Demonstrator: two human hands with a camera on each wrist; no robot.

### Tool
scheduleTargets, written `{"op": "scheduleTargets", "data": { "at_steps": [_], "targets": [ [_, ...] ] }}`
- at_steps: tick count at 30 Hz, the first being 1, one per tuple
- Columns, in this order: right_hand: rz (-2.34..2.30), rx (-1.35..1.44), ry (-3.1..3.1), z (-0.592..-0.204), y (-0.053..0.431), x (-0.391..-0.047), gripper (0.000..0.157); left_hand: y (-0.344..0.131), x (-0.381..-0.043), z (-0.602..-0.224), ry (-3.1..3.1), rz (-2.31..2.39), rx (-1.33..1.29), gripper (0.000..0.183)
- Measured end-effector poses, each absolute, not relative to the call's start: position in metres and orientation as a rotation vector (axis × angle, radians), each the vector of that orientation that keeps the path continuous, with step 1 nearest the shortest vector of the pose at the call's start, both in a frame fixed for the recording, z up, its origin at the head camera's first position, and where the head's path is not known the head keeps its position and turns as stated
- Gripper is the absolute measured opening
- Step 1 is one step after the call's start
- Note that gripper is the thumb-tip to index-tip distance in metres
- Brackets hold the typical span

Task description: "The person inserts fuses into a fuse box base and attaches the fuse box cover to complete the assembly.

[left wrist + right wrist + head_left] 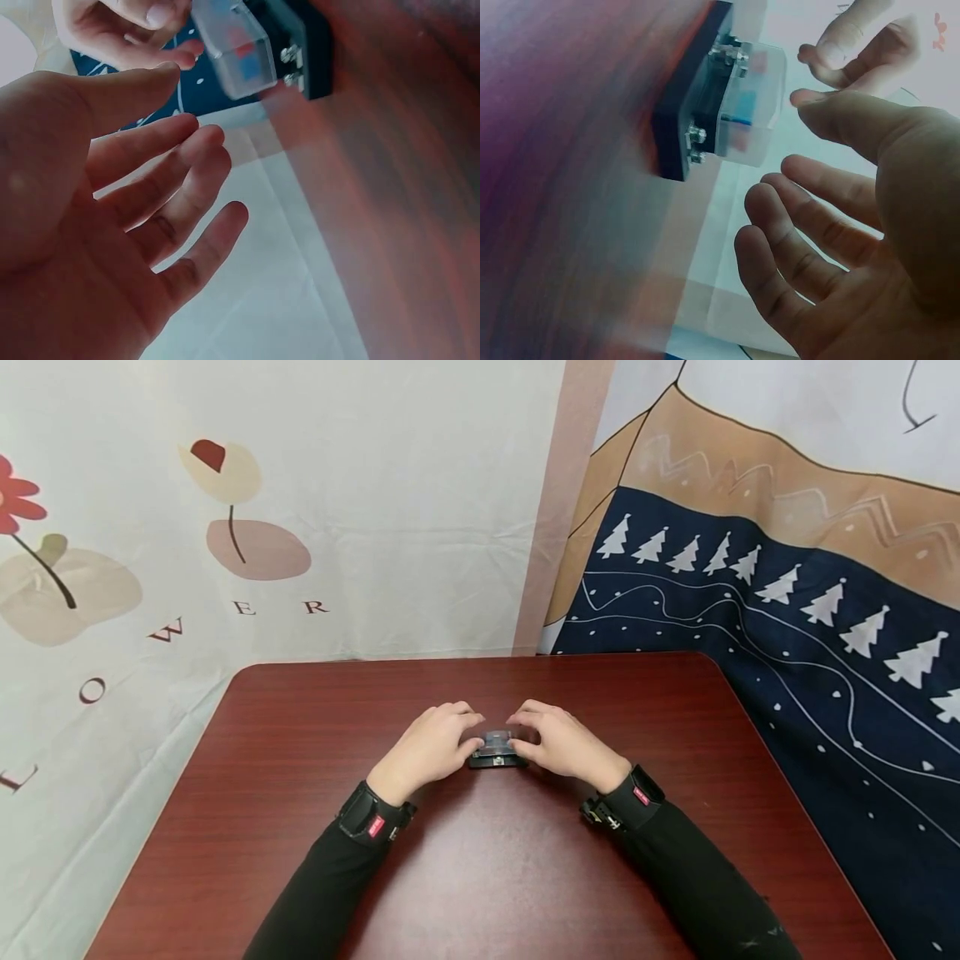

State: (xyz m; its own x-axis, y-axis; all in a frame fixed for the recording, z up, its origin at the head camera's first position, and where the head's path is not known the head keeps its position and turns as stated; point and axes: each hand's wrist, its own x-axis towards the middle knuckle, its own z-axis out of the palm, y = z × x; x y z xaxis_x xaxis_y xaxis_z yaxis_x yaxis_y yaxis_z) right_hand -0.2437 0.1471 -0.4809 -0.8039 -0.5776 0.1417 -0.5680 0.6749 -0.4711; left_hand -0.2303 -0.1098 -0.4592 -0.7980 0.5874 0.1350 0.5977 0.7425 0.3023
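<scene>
A small device with a black rectangular base (pixel 498 762) and a clear plastic cover (pixel 769 112) sits on the table. Metal screw terminals (pixel 696 135) stand at the ends of its base, and red and blue parts show through the cover. My left hand (pixel 423 747) is on the device's left, fingers spread and loosely bent, nothing in its grasp. On the other side, my right hand (pixel 566 742) mirrors it, with the thumb overlapping the device's edge in the head view. Gaps show between the fingers and the cover in both wrist views.
The device stands near the middle of a reddish-brown wooden table (pixel 480 877) with rounded back corners. Behind the table hangs a pale cloth with flower prints (pixel 420 527); a navy cloth with white trees (pixel 675 602) hangs at the right. Both wrists wear black straps (pixel 371 814).
</scene>
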Motion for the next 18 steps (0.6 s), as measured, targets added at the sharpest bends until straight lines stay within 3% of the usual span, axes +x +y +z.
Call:
{"op": "scheduleTargets", "data": {
  "at_steps": [18],
  "targets": [
    [-0.77, -0.96, 2.837, -0.483, 0.144, -0.241, 0.024, -0.099, -0.227, -0.471, -2.933, -0.501, -0.996, 0.033]
  ]
}}
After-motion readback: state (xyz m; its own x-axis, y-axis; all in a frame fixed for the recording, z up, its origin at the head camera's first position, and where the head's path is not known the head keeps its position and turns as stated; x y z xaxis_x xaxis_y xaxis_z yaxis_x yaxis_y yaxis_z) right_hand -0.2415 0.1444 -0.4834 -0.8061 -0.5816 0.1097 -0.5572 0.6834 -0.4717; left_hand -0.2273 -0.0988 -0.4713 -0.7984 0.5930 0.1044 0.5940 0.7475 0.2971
